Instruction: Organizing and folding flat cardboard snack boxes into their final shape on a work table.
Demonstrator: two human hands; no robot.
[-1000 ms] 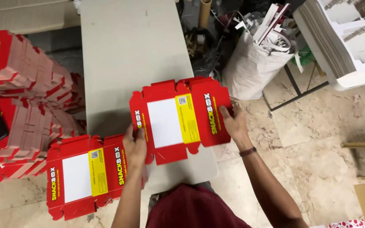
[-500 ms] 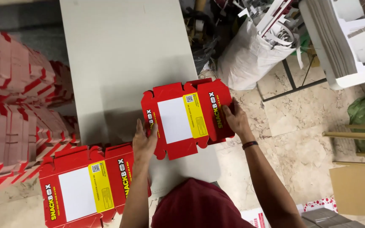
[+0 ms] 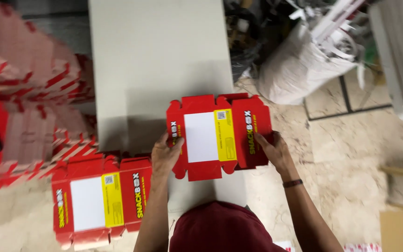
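Left hand point(image 3: 165, 156) fingers pinching the left edge, right hand point(image 3: 273, 150) fingers gripping the right edge of a flat red die-cut cardboard carton with white and yellow panels point(image 3: 218, 135), frame centre, over smooth grey desk point(image 3: 159, 56), matching flattened carton stack point(image 3: 101, 203) lower left, crumpled white sack point(image 3: 299, 70) upper right

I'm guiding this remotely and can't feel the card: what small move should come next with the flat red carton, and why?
Probably fold the right-hand panel inward. The flat carton blank lies unfolded on the grey table, the left hand pinches its left edge, and the right hand already grips the right panel.
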